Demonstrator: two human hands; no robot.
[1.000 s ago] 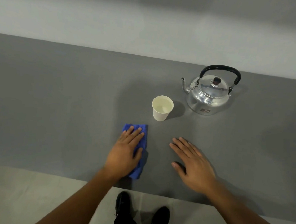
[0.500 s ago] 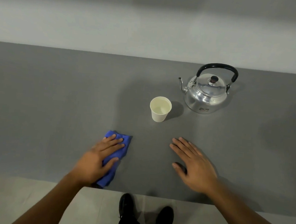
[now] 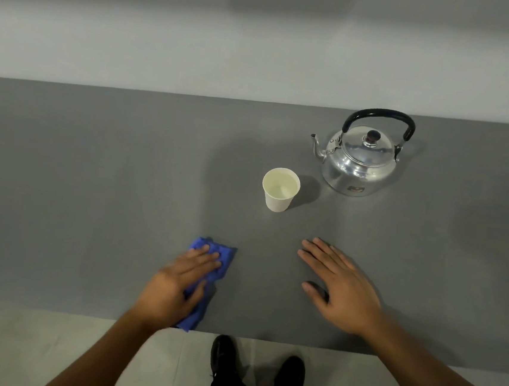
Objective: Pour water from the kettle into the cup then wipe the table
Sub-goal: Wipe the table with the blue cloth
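Observation:
A blue cloth (image 3: 223, 256) lies bunched on the grey table (image 3: 91, 192) near its front edge. My left hand (image 3: 181, 282) presses down on the cloth, fingers spread over it and thumb against its side. My right hand (image 3: 341, 290) rests flat on the table, fingers apart, holding nothing. A white paper cup (image 3: 280, 190) with water in it stands upright beyond and between my hands. The shiny metal kettle (image 3: 359, 161) with a black handle stands upright behind the cup to the right, its spout pointing left.
The table's front edge (image 3: 264, 340) runs just under my wrists, with light floor and my black shoes (image 3: 225, 358) below it. A pale wall (image 3: 260, 53) rises behind the table's far edge.
My left hand slid the blue cloth leftward along the front of the table, then slightly back right. The right hand, the cup and the kettle stayed in place.

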